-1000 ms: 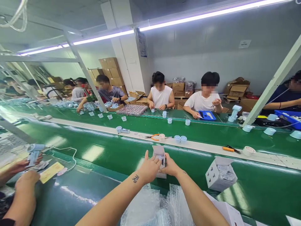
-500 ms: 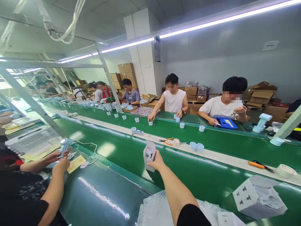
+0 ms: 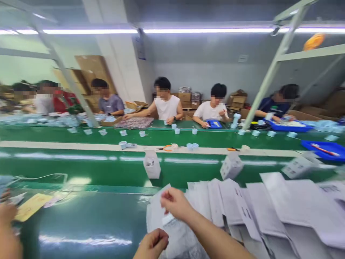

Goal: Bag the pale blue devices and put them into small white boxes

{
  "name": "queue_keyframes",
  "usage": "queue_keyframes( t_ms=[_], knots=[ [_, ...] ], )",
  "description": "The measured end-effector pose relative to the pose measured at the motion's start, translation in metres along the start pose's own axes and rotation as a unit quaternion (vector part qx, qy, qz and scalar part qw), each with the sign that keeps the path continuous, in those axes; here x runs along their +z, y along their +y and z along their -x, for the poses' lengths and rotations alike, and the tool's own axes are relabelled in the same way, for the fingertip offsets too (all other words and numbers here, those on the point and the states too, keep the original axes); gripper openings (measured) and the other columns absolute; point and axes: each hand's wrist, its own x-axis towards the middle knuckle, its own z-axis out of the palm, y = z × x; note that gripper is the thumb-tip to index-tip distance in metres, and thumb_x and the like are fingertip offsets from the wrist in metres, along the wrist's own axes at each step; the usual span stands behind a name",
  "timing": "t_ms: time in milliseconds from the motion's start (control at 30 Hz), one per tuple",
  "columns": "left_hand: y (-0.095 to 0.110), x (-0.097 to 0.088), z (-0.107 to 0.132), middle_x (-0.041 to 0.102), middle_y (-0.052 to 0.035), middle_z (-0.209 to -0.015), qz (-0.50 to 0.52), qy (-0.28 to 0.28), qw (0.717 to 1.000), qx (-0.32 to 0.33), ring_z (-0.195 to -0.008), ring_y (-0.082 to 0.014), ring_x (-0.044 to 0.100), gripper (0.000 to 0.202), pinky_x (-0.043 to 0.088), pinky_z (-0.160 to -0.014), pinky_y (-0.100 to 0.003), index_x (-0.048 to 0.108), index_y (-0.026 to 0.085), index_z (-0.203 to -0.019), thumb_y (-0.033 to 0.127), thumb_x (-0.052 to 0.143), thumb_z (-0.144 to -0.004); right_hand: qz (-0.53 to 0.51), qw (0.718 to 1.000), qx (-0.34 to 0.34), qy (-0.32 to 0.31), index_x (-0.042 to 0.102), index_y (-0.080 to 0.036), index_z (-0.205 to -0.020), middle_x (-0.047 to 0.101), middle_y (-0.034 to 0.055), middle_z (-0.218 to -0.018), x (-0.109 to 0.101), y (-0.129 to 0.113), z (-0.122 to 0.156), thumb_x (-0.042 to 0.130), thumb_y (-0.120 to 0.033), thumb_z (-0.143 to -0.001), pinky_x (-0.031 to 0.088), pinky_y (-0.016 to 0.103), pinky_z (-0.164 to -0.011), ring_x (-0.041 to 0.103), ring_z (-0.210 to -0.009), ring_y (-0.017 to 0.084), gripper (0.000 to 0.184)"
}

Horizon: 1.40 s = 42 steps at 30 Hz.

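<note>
My right hand (image 3: 176, 205) is raised over a stack of clear plastic bags (image 3: 180, 237), its fingers curled in. Lower and to the left, my left hand (image 3: 153, 244) is closed like a fist beside the same bags. What either hand holds, if anything, I cannot make out. A small white label or piece (image 3: 168, 218) lies just under my right fingers. Farther forward on the green belt (image 3: 94, 167) stands an open white box (image 3: 151, 165) with something in clear wrap inside, touched by neither hand.
Flat white cartons (image 3: 231, 201) are piled at my right. Two more open boxes, one nearer (image 3: 231, 166) and one farther right (image 3: 300, 165), stand on the belt. Orange-handled pliers (image 3: 165, 148) and light-blue parts (image 3: 192, 146) lie on the white strip. A co-worker's hand (image 3: 7, 212) is at left.
My right hand has let go of the white box, which stays on the belt, and has drawn back over the bags. My left hand has come into view. The camera has turned right.
</note>
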Motion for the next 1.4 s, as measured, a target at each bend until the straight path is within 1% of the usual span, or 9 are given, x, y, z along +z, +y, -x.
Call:
queue_keyframes(
  t_ms=[100, 200, 300, 433, 533, 667, 833, 1167, 1400],
  knots=[
    [0.029, 0.021, -0.021, 0.071, -0.0012, -0.075, -0.054, -0.103, 0.991, 0.067, -0.077, -0.0169, 0.066, 0.021, 0.051, -0.069, -0.025, 0.061, 0.018, -0.075, 0.016, 0.041, -0.081, 0.006, 0.999, -0.014, 0.029, 0.063, -0.02, -0.066, 0.055, -0.0045, -0.056, -0.012, 0.038, 0.098, 0.063, -0.022, -0.07, 0.039, 0.022, -0.054, 0.052, -0.055, 0.011, 0.005],
    [0.066, 0.05, -0.047, 0.072, -0.0036, -0.088, -0.112, -0.128, 0.977, 0.129, -0.087, -0.0173, 0.066, 0.022, 0.05, -0.077, -0.027, 0.062, 0.017, -0.089, 0.015, 0.042, -0.081, -0.094, 0.972, 0.083, 0.198, 0.058, -0.02, -0.061, 0.049, -0.0048, -0.052, -0.029, 0.088, 0.156, 0.068, -0.034, -0.066, 0.032, 0.022, -0.047, 0.045, -0.048, 0.01, 0.018],
    [0.091, 0.085, -0.065, 0.064, -0.0137, -0.116, -0.194, -0.121, 0.959, 0.169, -0.111, -0.0279, 0.058, 0.038, 0.045, -0.093, -0.039, 0.057, 0.014, -0.111, 0.028, 0.061, -0.075, -0.198, 0.908, 0.159, 0.333, 0.05, -0.022, -0.065, 0.041, -0.0061, -0.05, -0.041, 0.126, 0.175, 0.061, -0.055, -0.066, 0.027, 0.021, -0.04, 0.04, -0.043, 0.009, 0.035],
    [0.092, 0.117, -0.072, 0.048, -0.0221, -0.138, -0.304, -0.137, 0.919, 0.213, -0.126, -0.043, 0.043, 0.081, 0.035, -0.099, -0.058, 0.051, 0.016, -0.124, 0.043, 0.082, -0.055, -0.221, 0.885, 0.173, 0.371, 0.048, -0.023, -0.072, 0.044, -0.0039, -0.057, -0.036, 0.148, 0.175, 0.056, -0.062, -0.066, 0.031, 0.021, -0.042, 0.043, -0.048, 0.011, 0.041],
    [0.084, 0.122, -0.073, 0.049, -0.019, -0.138, -0.348, -0.154, 0.889, 0.254, -0.126, -0.0401, 0.043, 0.064, 0.034, -0.099, -0.058, 0.053, 0.019, -0.122, 0.04, 0.077, -0.067, -0.217, 0.876, 0.187, 0.387, 0.049, -0.024, -0.083, 0.047, -0.001, -0.065, -0.031, 0.155, 0.173, 0.059, -0.061, -0.064, 0.037, 0.026, -0.044, 0.048, -0.053, 0.016, 0.042],
    [0.08, 0.116, -0.075, 0.061, -0.0121, -0.12, -0.372, -0.159, 0.863, 0.302, -0.116, -0.0318, 0.051, 0.017, 0.04, -0.094, -0.048, 0.063, 0.019, -0.1, 0.018, 0.052, -0.086, -0.03, 0.896, 0.146, 0.418, 0.054, -0.026, -0.103, 0.054, 0.0079, -0.094, -0.038, 0.164, 0.176, 0.068, -0.039, -0.065, 0.05, 0.039, -0.07, 0.059, -0.081, 0.027, 0.043],
    [0.075, 0.109, -0.07, 0.068, -0.007, -0.097, -0.37, -0.154, 0.853, 0.335, -0.096, -0.0238, 0.06, 0.019, 0.046, -0.083, -0.037, 0.063, 0.019, -0.087, 0.013, 0.045, -0.089, 0.274, 0.899, 0.083, 0.331, 0.06, -0.026, -0.092, 0.059, 0.0097, -0.096, -0.053, 0.171, 0.181, 0.047, -0.023, -0.086, 0.05, 0.039, -0.068, 0.064, -0.081, 0.029, 0.015],
    [0.095, 0.054, -0.074, 0.07, -0.0102, -0.097, -0.327, 0.015, 0.876, 0.353, -0.094, -0.0249, 0.062, 0.03, 0.052, -0.083, -0.039, 0.065, 0.018, -0.095, 0.007, 0.038, -0.088, 0.293, 0.901, 0.107, 0.302, 0.059, -0.025, -0.092, 0.062, 0.0108, -0.098, -0.057, 0.172, 0.179, 0.047, -0.024, -0.088, 0.05, 0.039, -0.066, 0.066, -0.079, 0.029, 0.013],
    [0.093, -0.037, -0.067, 0.074, -0.0107, -0.095, -0.293, 0.202, 0.874, 0.331, -0.086, -0.0245, 0.07, 0.027, 0.055, -0.075, -0.035, 0.063, 0.016, -0.101, 0.023, 0.038, -0.095, 0.268, 0.915, 0.134, 0.27, 0.059, -0.021, -0.096, 0.061, 0.0136, -0.101, -0.053, 0.14, 0.192, 0.057, -0.019, -0.078, 0.049, 0.043, -0.076, 0.064, -0.091, 0.032, 0.018]
  ],
)
